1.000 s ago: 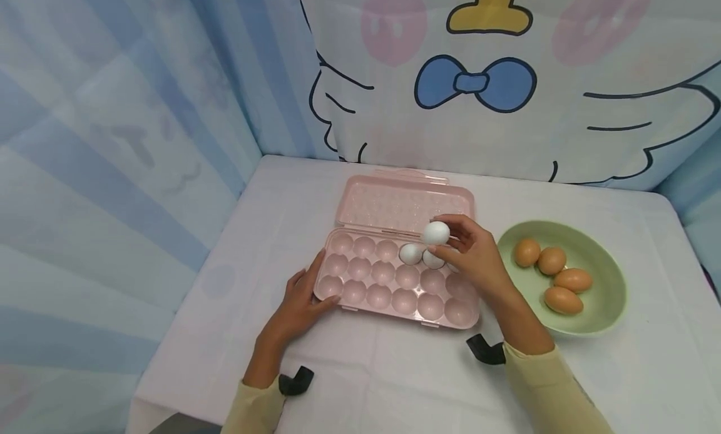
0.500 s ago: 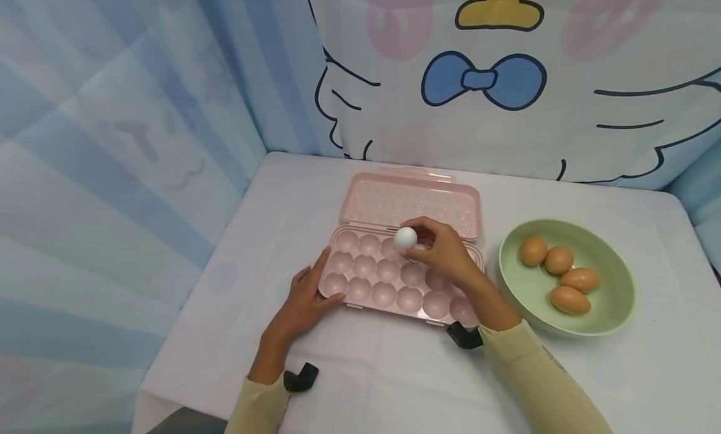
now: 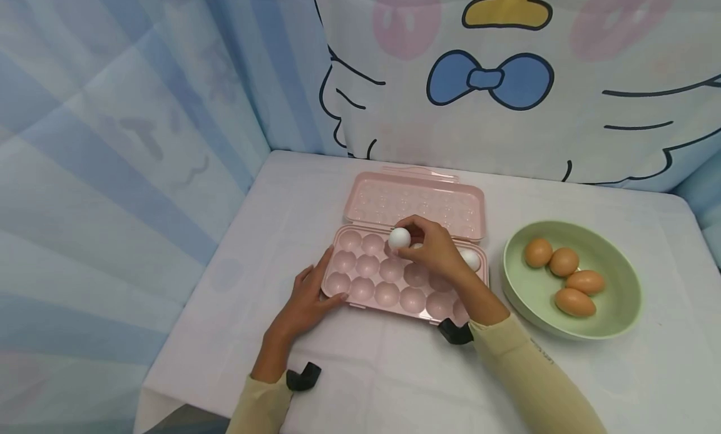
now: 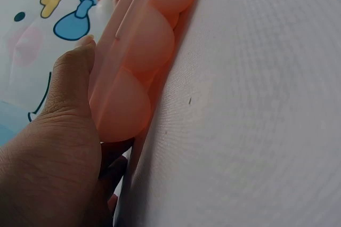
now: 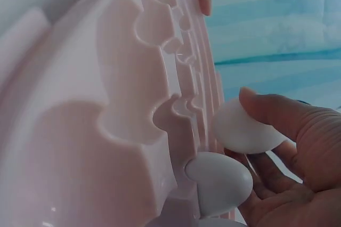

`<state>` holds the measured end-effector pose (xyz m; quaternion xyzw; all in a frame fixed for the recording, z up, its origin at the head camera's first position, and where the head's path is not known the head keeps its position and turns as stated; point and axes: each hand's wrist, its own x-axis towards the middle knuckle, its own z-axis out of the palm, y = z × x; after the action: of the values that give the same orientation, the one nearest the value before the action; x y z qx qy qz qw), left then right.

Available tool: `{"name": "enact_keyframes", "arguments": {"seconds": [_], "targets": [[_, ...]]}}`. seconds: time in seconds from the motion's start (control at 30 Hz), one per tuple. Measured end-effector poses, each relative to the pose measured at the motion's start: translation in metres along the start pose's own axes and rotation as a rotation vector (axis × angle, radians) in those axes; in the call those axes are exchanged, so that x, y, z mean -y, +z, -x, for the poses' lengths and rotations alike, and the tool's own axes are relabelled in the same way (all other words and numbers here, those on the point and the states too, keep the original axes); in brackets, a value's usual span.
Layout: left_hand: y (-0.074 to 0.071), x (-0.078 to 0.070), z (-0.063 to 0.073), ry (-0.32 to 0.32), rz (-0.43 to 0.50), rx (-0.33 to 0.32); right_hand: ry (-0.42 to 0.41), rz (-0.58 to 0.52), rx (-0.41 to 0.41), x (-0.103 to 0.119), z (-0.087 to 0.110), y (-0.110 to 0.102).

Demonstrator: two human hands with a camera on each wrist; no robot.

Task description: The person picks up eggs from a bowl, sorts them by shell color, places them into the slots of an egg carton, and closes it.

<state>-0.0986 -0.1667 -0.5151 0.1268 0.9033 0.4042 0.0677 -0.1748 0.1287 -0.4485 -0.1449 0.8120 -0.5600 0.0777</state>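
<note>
A pink plastic egg box (image 3: 368,266) lies on the table with its lid (image 3: 417,199) folded back. My left hand (image 3: 306,301) grips its front left corner, thumb (image 4: 72,78) on the front edge and fingers along the left side. My right hand (image 3: 430,249) pinches a white egg (image 3: 399,238) between thumb and fingers, over the back row of cups. One white egg (image 3: 470,260) shows in the back row's right end. In the right wrist view, another white egg (image 5: 221,184) sits in a cup beside the held one. My right hand hides part of the row.
A green bowl (image 3: 622,296) to the right of the box holds several brown eggs (image 3: 574,302). White cloth (image 3: 360,371) covers the table. A patterned curtain (image 3: 490,127) hangs along the back edge and another blue striped one (image 3: 141,171) on the left.
My right hand has carried the white egg leftward along the back row, uncovering the egg at the right end. My left hand stays on the box corner. The view has shifted slightly.
</note>
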Motion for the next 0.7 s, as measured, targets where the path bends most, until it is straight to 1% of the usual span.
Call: {"name": "enact_keyframes", "arguments": {"seconds": [0.23, 0.4, 0.57, 0.7], "targets": [[-0.0003, 0.0017, -0.0015, 0.016, -0.005, -0.003, 0.001, 0.058, -0.015, -0.0016, 0.0005, 0.0004], [-0.0005, 0.0011, -0.0013, 0.026, -0.003, -0.004, 0.018, 0.087, -0.017, -0.0037, 0.0016, 0.0023], [0.0008, 0.0016, -0.0013, 0.034, -0.005, -0.005, 0.028, 0.084, -0.032, -0.0047, 0.0040, 0.0031], [0.0014, 0.0026, -0.0015, 0.040, 0.005, -0.009, 0.021, 0.059, -0.031, -0.0062, 0.0032, 0.0027]]}}
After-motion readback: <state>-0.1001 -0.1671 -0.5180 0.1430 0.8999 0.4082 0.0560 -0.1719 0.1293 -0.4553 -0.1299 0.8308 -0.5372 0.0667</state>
